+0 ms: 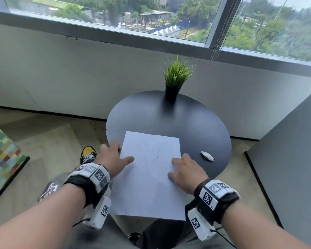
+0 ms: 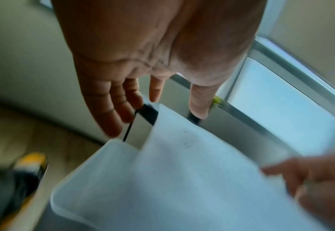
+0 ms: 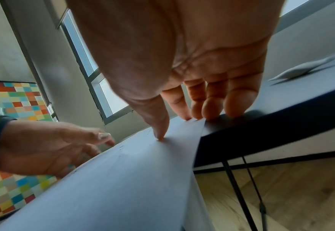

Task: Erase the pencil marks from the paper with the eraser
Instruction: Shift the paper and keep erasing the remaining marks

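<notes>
A white sheet of paper [image 1: 149, 175] with faint pencil marks near its far end lies on the round dark table [image 1: 196, 126], its near part hanging over the table's front edge. My left hand [image 1: 113, 159] sits at the paper's left edge with fingers spread, thumb over the sheet. My right hand [image 1: 185, 169] rests on the paper's right edge, fingertips [image 3: 186, 115] and thumb pressing the paper [image 3: 123, 179] down. A white eraser [image 1: 207, 156] lies on the table to the right of the paper, untouched; it shows in the right wrist view as a pale eraser [image 3: 305, 68].
A small potted green plant [image 1: 176, 78] stands at the table's far side. A grey wall and window run behind it. A grey partition [image 1: 285, 168] stands on the right, a multicoloured cushion [image 1: 2, 159] on the left. My shoe [image 1: 88, 154] is on the wooden floor.
</notes>
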The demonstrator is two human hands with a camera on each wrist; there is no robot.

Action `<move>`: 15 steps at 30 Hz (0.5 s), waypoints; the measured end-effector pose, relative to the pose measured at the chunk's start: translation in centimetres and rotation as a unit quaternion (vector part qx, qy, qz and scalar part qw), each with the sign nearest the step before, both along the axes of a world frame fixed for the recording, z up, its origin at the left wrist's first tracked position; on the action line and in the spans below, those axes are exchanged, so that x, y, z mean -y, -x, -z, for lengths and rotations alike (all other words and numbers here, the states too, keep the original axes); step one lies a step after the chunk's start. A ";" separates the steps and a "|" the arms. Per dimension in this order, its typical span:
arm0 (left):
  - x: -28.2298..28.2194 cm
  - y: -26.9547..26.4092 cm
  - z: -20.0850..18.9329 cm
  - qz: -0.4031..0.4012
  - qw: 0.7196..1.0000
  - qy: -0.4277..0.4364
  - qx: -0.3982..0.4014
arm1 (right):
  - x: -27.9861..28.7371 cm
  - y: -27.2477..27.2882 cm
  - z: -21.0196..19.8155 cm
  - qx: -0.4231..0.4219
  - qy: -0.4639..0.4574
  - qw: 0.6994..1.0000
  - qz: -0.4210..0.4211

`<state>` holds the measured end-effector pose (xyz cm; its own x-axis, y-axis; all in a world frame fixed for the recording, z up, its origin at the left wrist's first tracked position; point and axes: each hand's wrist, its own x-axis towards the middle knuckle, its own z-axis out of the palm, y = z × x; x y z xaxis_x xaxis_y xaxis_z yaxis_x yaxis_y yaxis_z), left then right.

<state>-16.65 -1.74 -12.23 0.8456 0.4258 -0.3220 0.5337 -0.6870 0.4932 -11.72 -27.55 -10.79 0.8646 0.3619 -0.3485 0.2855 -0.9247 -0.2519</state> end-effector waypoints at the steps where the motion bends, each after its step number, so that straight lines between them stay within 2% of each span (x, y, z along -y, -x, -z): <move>1: -0.7 0.4 0.2 -0.069 0.990 0.124 0.021 | -0.5 0.1 0.1 0.003 -0.004 1.000 -0.006; 3: -1.7 1.1 0.0 -0.163 0.918 0.358 0.055 | -1.2 0.0 0.1 0.012 -0.008 1.000 -0.016; 4: -2.0 1.4 -0.6 -0.174 0.891 0.416 0.058 | -1.5 -0.2 0.1 0.017 -0.008 1.000 -0.018; 5: -2.0 1.6 -1.5 -0.168 0.880 0.440 0.057 | -1.6 -0.4 0.1 0.018 -0.010 1.000 -0.019; 9: -1.5 0.9 -3.7 -0.108 0.911 0.388 0.085 | -1.2 -1.9 -0.6 0.010 -0.062 0.998 0.016; 12: -1.1 -0.3 -5.2 -0.057 0.931 0.338 0.123 | 0.4 -3.9 -1.4 -0.002 -0.128 0.988 0.091; 15: -0.2 -1.3 -7.3 -0.013 0.911 0.380 0.162 | 2.1 -5.4 -2.0 -0.076 -0.257 0.945 0.187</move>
